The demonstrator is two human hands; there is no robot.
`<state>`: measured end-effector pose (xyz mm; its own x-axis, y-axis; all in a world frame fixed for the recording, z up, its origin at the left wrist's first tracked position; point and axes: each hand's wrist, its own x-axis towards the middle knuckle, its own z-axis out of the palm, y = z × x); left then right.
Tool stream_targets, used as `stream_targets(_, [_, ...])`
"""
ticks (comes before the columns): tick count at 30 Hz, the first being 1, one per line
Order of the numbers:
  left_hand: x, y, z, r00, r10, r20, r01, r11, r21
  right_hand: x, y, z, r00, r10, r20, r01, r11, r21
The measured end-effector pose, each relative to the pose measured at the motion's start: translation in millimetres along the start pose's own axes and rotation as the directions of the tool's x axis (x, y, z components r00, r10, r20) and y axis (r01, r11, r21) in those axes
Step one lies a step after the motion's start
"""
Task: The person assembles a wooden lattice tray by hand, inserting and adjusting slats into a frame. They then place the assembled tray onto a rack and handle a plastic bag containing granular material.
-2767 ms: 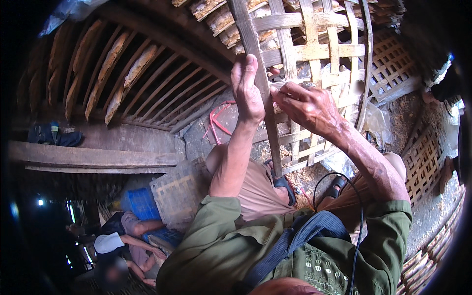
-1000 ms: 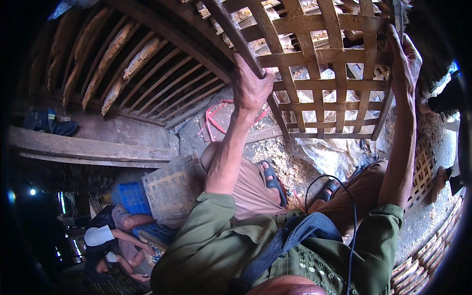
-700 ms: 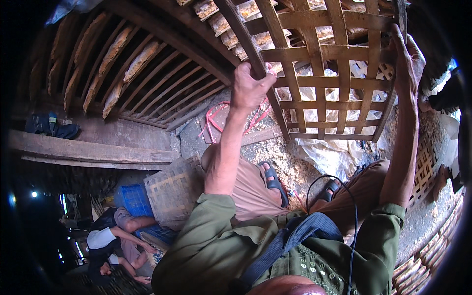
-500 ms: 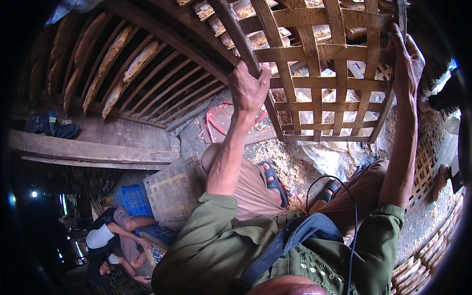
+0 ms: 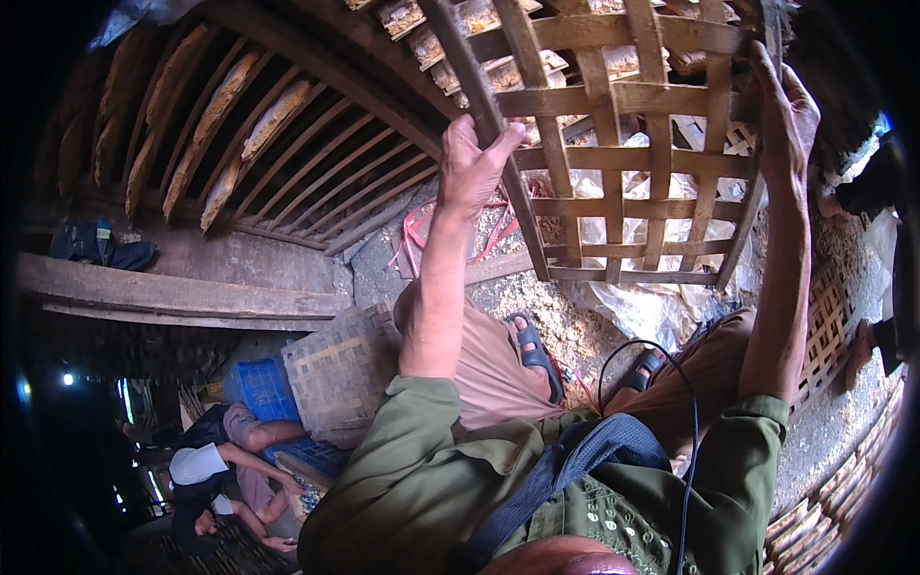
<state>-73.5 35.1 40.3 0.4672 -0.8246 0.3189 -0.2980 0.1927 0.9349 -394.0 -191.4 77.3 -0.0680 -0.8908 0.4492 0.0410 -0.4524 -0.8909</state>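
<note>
Left hand (image 5: 472, 168) and right hand (image 5: 791, 125) have fingers curled around opposite side rails of a woven bamboo tray (image 5: 659, 158), in front of the person, over crumb-strewn floor (image 5: 565, 311) with crumpled clear plastic (image 5: 652, 311); slatted wooden racking (image 5: 331, 153) lines the left.

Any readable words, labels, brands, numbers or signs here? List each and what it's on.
None readable.
Woven frame: no lettering visible.
Green shirt: decorative pattern, no legible text.
Blue crate: too small and dim to tell.
</note>
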Motion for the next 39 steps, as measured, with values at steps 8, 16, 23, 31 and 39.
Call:
stream_targets(8, [-8.6, 25.1, -10.3, 0.852, -0.078, 0.518, 0.295, 0.889, -0.350, 44.2, 30.3, -42.7, 0.988, 0.151, 0.020, -0.152, 0.984, 0.092])
stream_targets(16, [-3.9, -13.5, 11.5, 0.973, 0.045, 0.228, -0.062, 0.996, 0.065, 46.5, 40.4, -45.1, 0.990, 0.134, -0.030, -0.134, 0.991, 0.000])
stream_targets(23, [-10.7, -8.1, 19.1, 0.960, 0.086, 0.268, -0.162, 0.948, 0.275, 41.1, 37.8, -45.2, 0.995, 0.093, -0.039, -0.093, 0.996, 0.007])
stream_targets(31, [-6.0, -1.0, 24.0, 0.958, -0.021, 0.286, -0.053, 0.967, 0.247, 40.1, 24.1, -45.0, 0.990, 0.077, -0.120, -0.066, 0.993, 0.097])
stream_targets(39, [-13.0, -14.4, 38.0, 0.941, 0.338, -0.023, -0.212, 0.640, 0.739, 30.7, 24.4, -26.1, 0.995, 0.033, -0.099, -0.024, 0.996, 0.091])
